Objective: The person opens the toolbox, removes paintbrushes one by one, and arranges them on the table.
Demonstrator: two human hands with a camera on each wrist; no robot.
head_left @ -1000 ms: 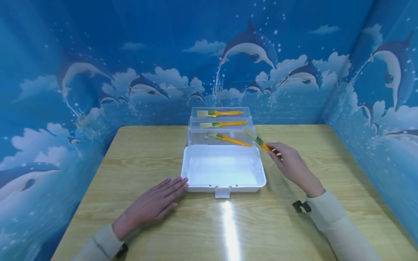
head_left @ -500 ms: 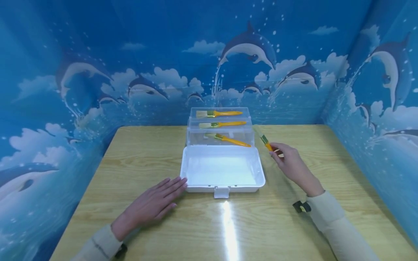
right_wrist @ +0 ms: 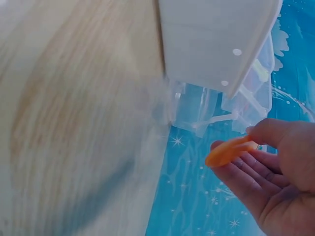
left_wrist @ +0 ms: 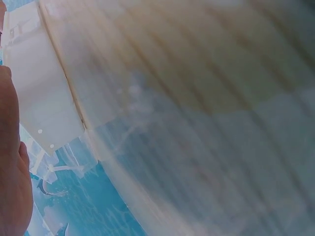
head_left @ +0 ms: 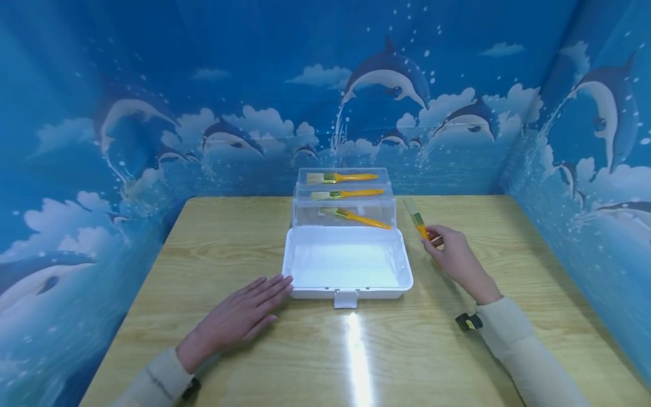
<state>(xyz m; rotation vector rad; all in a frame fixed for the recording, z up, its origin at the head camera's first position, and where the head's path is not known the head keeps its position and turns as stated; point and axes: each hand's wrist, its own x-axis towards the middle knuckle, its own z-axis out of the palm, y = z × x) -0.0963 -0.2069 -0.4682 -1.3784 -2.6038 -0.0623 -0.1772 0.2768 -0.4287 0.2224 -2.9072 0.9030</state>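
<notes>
My right hand [head_left: 454, 254] pinches a paintbrush [head_left: 417, 220] by its orange handle, to the right of the white box [head_left: 348, 294]. Its pale bristles point up and away from me. In the right wrist view the orange handle end [right_wrist: 227, 151] shows between thumb and fingers. My left hand [head_left: 236, 316] lies flat with straight fingers, its fingertips at the box's front left corner. Behind the box's main compartment, stepped clear trays hold three more paintbrushes: a back one [head_left: 342, 177], a middle one [head_left: 347, 194] and a slanted front one [head_left: 356, 217].
The box stands on a wooden table [head_left: 229, 237], with its latch [head_left: 346, 299] toward me. A blue dolphin-print curtain [head_left: 254, 68] surrounds the table at the back and sides. A bright strip of reflected light runs from the box toward me.
The right hand has shifted the paintbrush slightly right, away from the trays, and its bristles have swung more upright. The left hand and the box keep their places.
</notes>
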